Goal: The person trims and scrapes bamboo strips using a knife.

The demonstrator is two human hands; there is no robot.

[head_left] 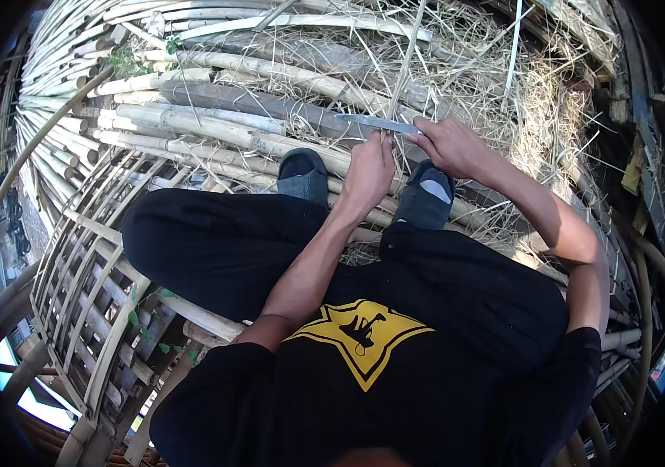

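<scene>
Where knife edge (pixel 379 122) crosses strip (pixel 407 65), left hand (pixel 370 171) crowds.

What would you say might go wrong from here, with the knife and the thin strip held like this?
The knife in the right hand sits close to the left hand, so a slip might cut it. The thin strip looks slender and could twist. The sandals are among round poles and loose shavings, so footing may shift.

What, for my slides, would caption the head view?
Left hand gripping a thin pale bamboo strip, right hand a silver metal knife.
</scene>
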